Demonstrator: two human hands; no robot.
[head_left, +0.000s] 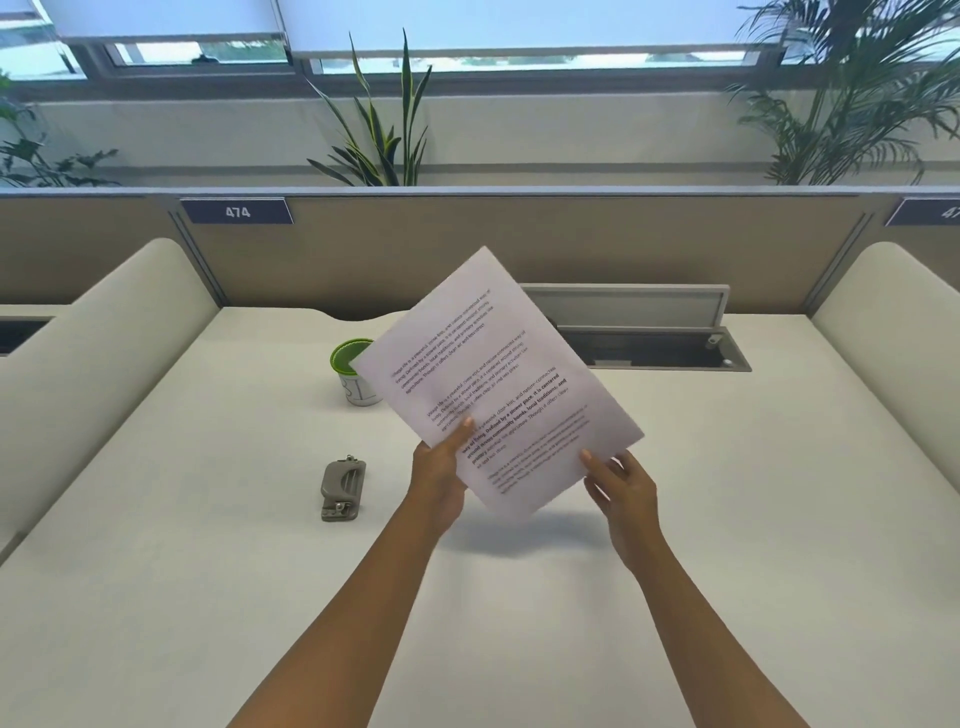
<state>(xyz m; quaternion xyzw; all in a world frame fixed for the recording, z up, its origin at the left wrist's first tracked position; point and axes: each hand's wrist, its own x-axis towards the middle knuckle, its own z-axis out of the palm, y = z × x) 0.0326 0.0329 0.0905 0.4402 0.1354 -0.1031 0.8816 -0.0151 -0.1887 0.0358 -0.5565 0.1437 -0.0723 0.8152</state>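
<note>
My left grip (441, 470) and right grip (621, 486) each pinch the paper (493, 374) by its lower edge, tilted above the counter (208, 545) middle; light and floppy, so I'd judge both lower corners the safest hold

One wide-angle view, from a camera worn on the head; it faces forward and tilts down along both forearms; the left hand (439, 467) and right hand (626, 486) sit close, mid-frame, with the paper (498, 374) pinched in their fingers at the centre; the desk (208, 519) spreads below and beside the fingers; beyond the fingertips the view climbs to the partition (623, 244) and window (519, 57).
</note>
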